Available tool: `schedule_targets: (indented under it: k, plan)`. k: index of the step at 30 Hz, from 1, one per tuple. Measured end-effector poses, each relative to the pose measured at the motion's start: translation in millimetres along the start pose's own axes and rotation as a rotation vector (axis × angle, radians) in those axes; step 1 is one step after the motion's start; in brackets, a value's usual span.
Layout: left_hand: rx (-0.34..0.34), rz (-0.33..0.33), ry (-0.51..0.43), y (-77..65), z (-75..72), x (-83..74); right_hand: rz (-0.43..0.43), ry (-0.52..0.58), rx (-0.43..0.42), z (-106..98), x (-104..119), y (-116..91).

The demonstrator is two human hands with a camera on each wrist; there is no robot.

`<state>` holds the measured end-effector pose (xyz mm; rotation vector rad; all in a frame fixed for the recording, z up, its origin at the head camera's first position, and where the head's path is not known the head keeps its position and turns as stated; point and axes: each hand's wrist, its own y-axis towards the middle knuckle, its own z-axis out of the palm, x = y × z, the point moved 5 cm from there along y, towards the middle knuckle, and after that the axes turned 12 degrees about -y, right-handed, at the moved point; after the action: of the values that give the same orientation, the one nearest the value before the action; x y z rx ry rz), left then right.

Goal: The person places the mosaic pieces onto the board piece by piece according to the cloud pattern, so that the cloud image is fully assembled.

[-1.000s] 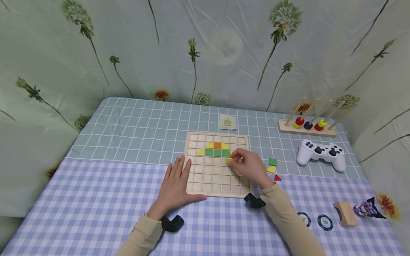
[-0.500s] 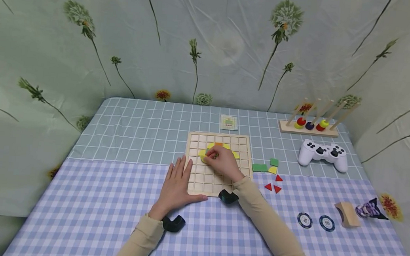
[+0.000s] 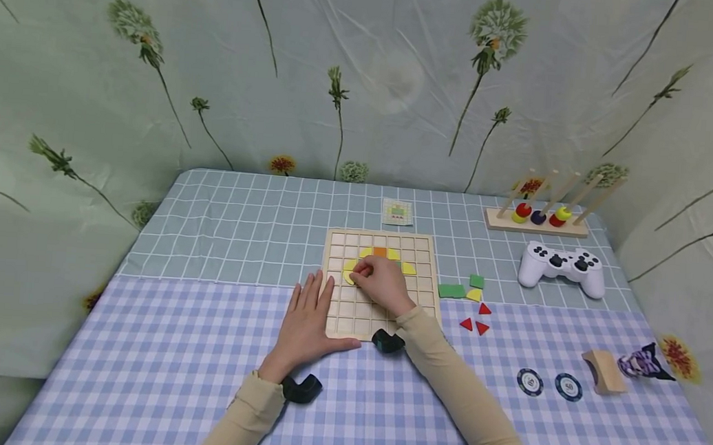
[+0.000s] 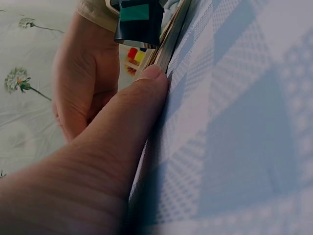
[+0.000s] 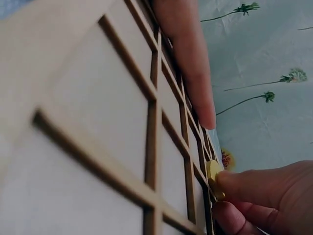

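My right hand [image 3: 383, 283] pinches a small yellow tile [image 3: 348, 277] between thumb and fingers, at the left end of the tile pattern on a wooden grid board [image 3: 340, 321]. In the right wrist view this yellow tile [image 5: 212, 171] leans against the grid's ribs. Yellow tiles [image 3: 410, 270] and an orange tile [image 3: 379, 252] lie in the cells around it; my right hand hides much of the green row. My left hand [image 3: 305, 319] rests along the board's left side, fingers straight, thumb at its front edge.
Right of the board lie green tiles [image 3: 451, 291], a yellow tile [image 3: 474, 295] and red triangles [image 3: 481, 328]. A pattern card [image 3: 397, 212] is behind it. Farther right are a peg stand [image 3: 536, 225], game controller [image 3: 561, 266], poker chips [image 3: 568, 387] and wooden arch block [image 3: 604, 372].
My right hand has moved left across the board with the yellow tile, from the pattern's right end to its left end, then slightly further left. My left hand stays in place.
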<state>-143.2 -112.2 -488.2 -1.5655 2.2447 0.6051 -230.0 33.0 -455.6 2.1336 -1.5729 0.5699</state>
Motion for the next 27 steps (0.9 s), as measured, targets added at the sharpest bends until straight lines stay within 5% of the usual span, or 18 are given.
schedule_targets:
  k: [18,27]
  plan:
    - [0.003,-0.007,0.01,0.8,1.3,1.6,-0.006,-0.073,0.074,-1.3,0.3,-3.4]
    - [0.01,-0.02,-0.003,0.9,0.4,0.9,0.028,-0.081,0.071,-29.3,-14.8,-12.8]
